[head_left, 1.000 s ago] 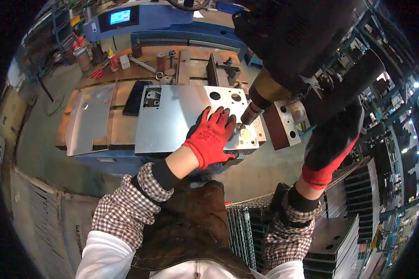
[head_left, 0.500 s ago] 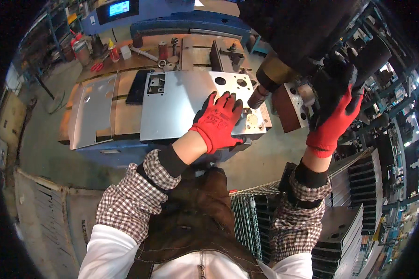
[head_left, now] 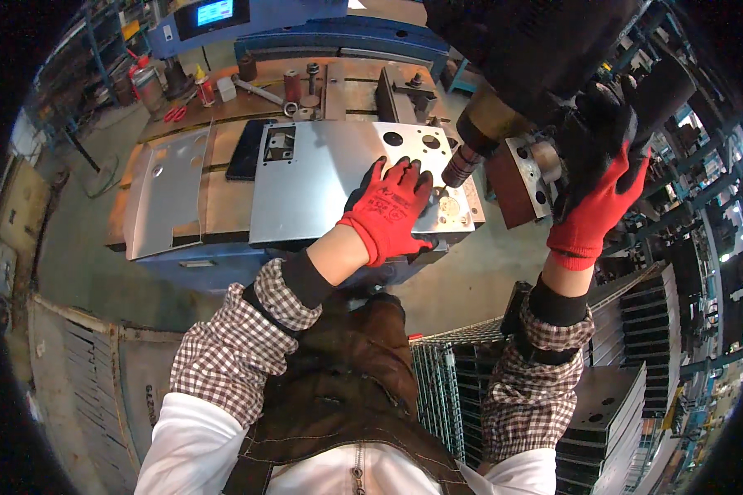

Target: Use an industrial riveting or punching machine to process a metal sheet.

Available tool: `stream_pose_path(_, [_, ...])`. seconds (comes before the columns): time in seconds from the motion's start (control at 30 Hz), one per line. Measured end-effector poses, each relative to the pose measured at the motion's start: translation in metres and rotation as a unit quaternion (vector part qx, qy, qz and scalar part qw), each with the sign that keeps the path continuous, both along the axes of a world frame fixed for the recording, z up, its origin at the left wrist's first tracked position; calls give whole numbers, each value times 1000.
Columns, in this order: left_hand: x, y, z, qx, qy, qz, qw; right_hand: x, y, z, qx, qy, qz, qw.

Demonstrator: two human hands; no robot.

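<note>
My left hand (head_left: 390, 210), in a red glove with black-coated fingers, presses on a silvery sheet-metal panel (head_left: 305, 186), its fingers spread. The panel has round holes, small holes and a rectangular cutout. Beside that hand, the tool (head_left: 462, 167) of a dark drilling machine (head_left: 524, 54) points down toward the panel's right end, below a brass-coloured collar (head_left: 491, 120). My right hand (head_left: 598, 198), gloved alike, is raised against the machine's dark side. Its black fingers look bent round a dark part there, which I cannot make out against the shadow.
Another bent metal sheet (head_left: 165, 194) lies left on the slotted worktable (head_left: 227, 198), near a dark flat object (head_left: 248, 151). Behind are red-handled scissors (head_left: 175, 114), a bottle (head_left: 203, 87) and a clamp block (head_left: 409, 95). A wire cart (head_left: 446, 396) with metal parts stands at lower right.
My right hand has shifted slightly to the right in the picture. The left hand keeps its place on the panel. The whole view has moved a little.
</note>
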State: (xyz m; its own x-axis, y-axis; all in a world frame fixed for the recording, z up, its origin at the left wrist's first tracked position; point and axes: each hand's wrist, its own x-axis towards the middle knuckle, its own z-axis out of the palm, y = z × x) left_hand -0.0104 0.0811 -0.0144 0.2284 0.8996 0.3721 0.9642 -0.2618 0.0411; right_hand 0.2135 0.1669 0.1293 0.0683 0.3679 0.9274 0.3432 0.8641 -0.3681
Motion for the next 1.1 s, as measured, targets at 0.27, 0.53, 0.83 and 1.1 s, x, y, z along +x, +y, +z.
stream_pose_path(0.27, [2, 3, 0, 5, 3, -4, 1000, -2, 5, 3, 36, 10, -68, 997])
stream_pose_path(0.53, [23, 2, 11, -50, 32, 45, 997, 5, 11, 42, 77, -77, 6, 994])
stream_pose_path(0.83, [22, 6, 0, -33, 31, 44, 998, 16, 31, 85, 64, -263, 121, 955])
stream_pose_path(1.1, [25, 11, 4, -62, 39, 55, 996, 11, 14, 93, -192, -30, 436, 879])
